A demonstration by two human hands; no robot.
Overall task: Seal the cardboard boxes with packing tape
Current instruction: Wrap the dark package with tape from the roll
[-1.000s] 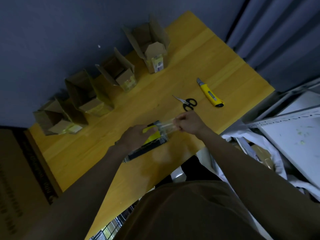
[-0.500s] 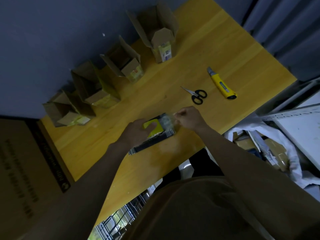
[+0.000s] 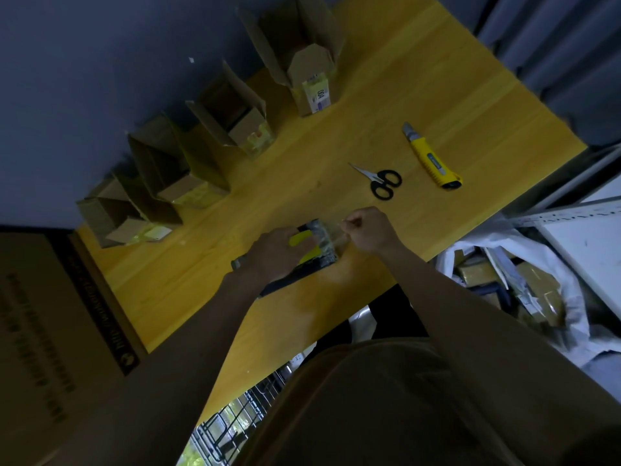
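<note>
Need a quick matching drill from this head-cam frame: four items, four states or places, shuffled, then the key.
Items:
1. tape dispenser
2. scissors
3. utility knife
4. cardboard boxes

States or places:
A. lying loose, yellow body, nearest the table's right edge
B. flaps open, in a row by the wall
C. held down on the table by the left hand
D. lying loose, black handles, between the knife and the hands

Pairs: 1-C, 2-D, 3-A, 4-B

The right hand pinches the clear tape end at the dispenser.
</note>
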